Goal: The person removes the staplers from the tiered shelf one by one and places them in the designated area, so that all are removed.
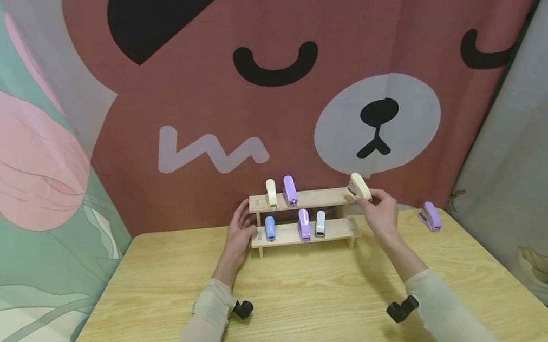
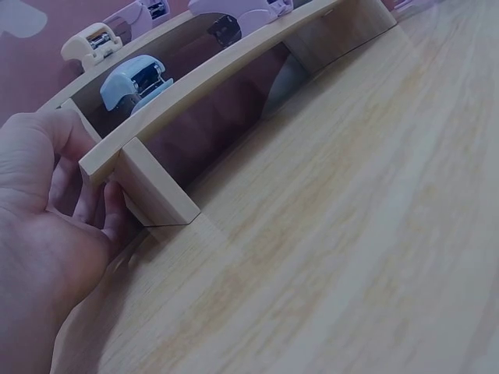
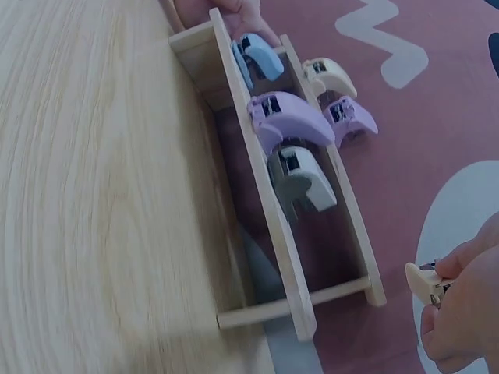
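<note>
My left hand (image 1: 237, 234) grips the left end of a two-tier wooden rack (image 1: 327, 196), its thumb by the lower shelf. Between my right thumb and fingers, a cream stapler (image 1: 360, 186) is pinched; the right hand (image 1: 382, 213) is at the upper shelf's right end. The right wrist view shows a gap between this stapler and the rack. On the upper tier stand another cream stapler (image 1: 271, 194) and a purple stapler (image 1: 290, 189). The lower tier bears a blue stapler (image 1: 270, 228), a purple stapler (image 1: 304, 225) and a white-and-grey stapler (image 1: 320, 224).
Another purple stapler (image 1: 431, 216) stands on the wooden table (image 1: 290, 305), right of the rack near the back edge. A curtain with a printed bear (image 1: 199, 101) hangs right behind the table.
</note>
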`<state>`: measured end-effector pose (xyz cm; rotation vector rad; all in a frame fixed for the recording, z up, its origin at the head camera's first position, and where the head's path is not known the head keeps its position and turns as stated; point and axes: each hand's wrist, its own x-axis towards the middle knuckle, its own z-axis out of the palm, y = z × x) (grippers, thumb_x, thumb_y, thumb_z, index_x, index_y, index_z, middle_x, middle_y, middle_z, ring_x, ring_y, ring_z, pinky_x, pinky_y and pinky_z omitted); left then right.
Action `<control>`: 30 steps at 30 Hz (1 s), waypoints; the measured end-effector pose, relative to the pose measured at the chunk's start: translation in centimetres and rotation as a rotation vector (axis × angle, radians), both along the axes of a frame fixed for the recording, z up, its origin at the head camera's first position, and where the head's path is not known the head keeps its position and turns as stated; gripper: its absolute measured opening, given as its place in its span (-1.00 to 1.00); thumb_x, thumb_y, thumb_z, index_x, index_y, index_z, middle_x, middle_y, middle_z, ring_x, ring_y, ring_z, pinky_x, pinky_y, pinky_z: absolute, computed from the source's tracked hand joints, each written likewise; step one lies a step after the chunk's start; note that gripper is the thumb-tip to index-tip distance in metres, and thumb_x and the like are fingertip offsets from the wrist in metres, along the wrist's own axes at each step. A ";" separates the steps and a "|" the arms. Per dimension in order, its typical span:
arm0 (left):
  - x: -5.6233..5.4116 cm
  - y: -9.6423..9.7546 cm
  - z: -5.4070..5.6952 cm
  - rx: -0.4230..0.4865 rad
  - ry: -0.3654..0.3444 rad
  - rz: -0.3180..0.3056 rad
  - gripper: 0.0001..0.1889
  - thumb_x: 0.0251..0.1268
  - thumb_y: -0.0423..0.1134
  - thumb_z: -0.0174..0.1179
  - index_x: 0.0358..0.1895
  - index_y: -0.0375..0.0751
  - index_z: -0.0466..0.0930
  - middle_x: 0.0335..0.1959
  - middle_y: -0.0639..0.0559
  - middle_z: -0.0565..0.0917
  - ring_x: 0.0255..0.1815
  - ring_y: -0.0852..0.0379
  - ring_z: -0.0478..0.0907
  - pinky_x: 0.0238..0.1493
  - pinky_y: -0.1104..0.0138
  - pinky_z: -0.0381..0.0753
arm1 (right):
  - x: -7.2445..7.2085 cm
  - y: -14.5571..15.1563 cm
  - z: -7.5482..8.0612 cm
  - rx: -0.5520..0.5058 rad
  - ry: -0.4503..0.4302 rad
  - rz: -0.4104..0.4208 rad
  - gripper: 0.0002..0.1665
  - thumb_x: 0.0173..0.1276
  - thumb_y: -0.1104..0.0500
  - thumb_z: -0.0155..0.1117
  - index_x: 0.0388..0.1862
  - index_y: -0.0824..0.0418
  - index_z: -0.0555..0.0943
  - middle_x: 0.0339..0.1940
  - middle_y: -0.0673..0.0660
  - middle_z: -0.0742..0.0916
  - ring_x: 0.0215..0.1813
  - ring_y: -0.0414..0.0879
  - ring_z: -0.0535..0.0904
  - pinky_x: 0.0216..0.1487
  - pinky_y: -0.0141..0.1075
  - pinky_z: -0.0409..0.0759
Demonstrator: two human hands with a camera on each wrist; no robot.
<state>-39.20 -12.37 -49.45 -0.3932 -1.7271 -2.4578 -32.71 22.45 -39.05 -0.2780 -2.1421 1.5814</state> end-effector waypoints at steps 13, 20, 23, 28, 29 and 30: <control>-0.1 0.0 -0.3 -0.003 0.018 -0.001 0.02 -0.06 -0.80 -0.07 0.53 0.12 0.29 0.39 -0.10 0.41 0.34 -0.17 0.33 -0.22 0.37 0.50 | 0.5 4.2 -0.8 0.098 -0.003 -0.051 -0.51 0.39 0.25 0.34 0.24 0.44 0.58 0.04 0.36 0.68 -0.06 0.01 0.57 -0.23 -0.48 0.51; -0.1 -0.1 -0.2 -0.007 0.016 0.004 0.00 -0.01 -0.80 -0.05 0.54 0.11 0.29 0.40 -0.09 0.41 0.35 -0.17 0.33 -0.19 0.37 0.52 | 0.4 6.5 -2.0 0.150 -0.029 -0.083 -0.52 0.40 0.25 0.34 0.21 0.50 0.56 -0.01 0.37 0.66 -0.14 -0.08 0.53 -0.32 -0.53 0.47; -0.1 -0.2 -0.2 -0.016 0.016 0.006 0.01 -0.01 -0.81 -0.05 0.54 0.12 0.29 0.40 -0.08 0.41 0.35 -0.17 0.34 -0.15 0.35 0.52 | 0.5 7.6 -2.6 0.169 -0.040 -0.096 -0.52 0.40 0.23 0.36 0.19 0.51 0.57 -0.01 0.38 0.67 -0.11 -0.06 0.54 -0.31 -0.53 0.46; 0.0 -0.1 -0.1 -0.035 0.007 0.013 0.00 0.01 -0.80 -0.04 0.53 0.15 0.29 0.39 -0.01 0.43 0.34 -0.10 0.37 -0.20 0.35 0.50 | 0.8 9.6 -3.5 0.236 -0.077 -0.134 -0.52 0.41 0.18 0.36 0.17 0.49 0.60 0.03 0.37 0.67 0.00 0.07 0.55 -0.17 -0.36 0.46; 0.0 -0.1 -0.1 -0.037 0.005 0.013 -0.01 0.02 -0.79 -0.04 0.53 0.16 0.30 0.39 0.00 0.43 0.33 -0.09 0.38 -0.23 0.35 0.49 | 0.9 10.0 -3.6 0.247 -0.080 -0.140 -0.52 0.41 0.17 0.36 0.16 0.49 0.61 0.04 0.37 0.67 0.01 0.08 0.55 -0.16 -0.34 0.45; 0.0 0.0 -0.1 -0.041 0.005 0.014 -0.01 0.02 -0.79 -0.04 0.53 0.17 0.30 0.38 0.02 0.44 0.33 -0.08 0.38 -0.27 0.34 0.48 | 1.0 10.4 -3.6 0.257 -0.085 -0.146 -0.52 0.41 0.17 0.36 0.15 0.49 0.61 0.05 0.39 0.67 0.02 0.09 0.55 -0.14 -0.31 0.44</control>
